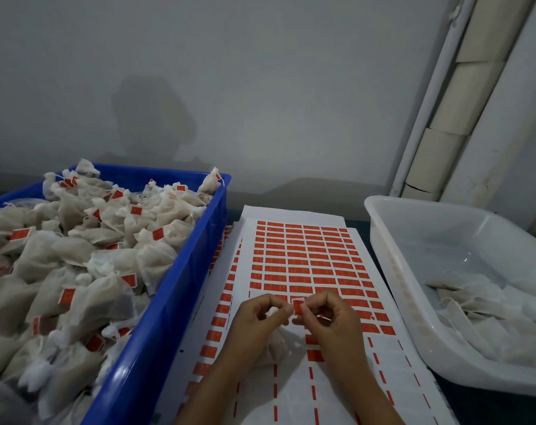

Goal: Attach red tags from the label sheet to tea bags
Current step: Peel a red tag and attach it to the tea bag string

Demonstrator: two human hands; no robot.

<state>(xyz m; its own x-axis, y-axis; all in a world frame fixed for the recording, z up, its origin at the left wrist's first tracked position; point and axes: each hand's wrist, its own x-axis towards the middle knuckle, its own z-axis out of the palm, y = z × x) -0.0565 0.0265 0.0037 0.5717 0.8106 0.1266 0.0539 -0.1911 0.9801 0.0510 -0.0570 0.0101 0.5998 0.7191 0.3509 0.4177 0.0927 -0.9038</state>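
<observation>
A white label sheet [303, 259] with rows of red tags lies on the table in front of me. Over its near part, my left hand [257, 317] and my right hand [331, 320] meet fingertip to fingertip. Between them they pinch one small red tag [297, 306]. A white tea bag [277, 345] hangs below my left hand, partly hidden by both hands. The near rows of the sheet hold only thin red strips where tags have been peeled off.
A blue crate [168, 302] on the left is heaped with tagged tea bags [76, 265]. A white plastic tub [395, 265] on the right holds untagged tea bags [487, 311]. More label sheets lie under the top one. A grey wall stands behind.
</observation>
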